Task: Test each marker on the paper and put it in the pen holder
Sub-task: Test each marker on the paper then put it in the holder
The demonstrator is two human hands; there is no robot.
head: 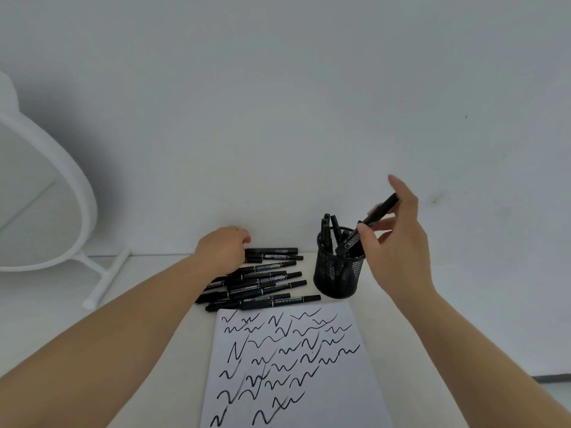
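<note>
My right hand (398,239) pinches a black marker (378,213), tilted, with its lower end inside the black mesh pen holder (338,273). Several other markers stand in the holder. My left hand (224,248) rests on the far left end of a pile of black markers (262,282) lying on the white table; its fingertips are hidden, so whether it grips one cannot be told. A white sheet of paper (293,366) covered with several black squiggles lies in front of the pile.
A white round mirror on a stand (61,211) stands at the left on the table. A plain white wall rises right behind the pile and the holder. The table's right edge (550,379) shows at the lower right.
</note>
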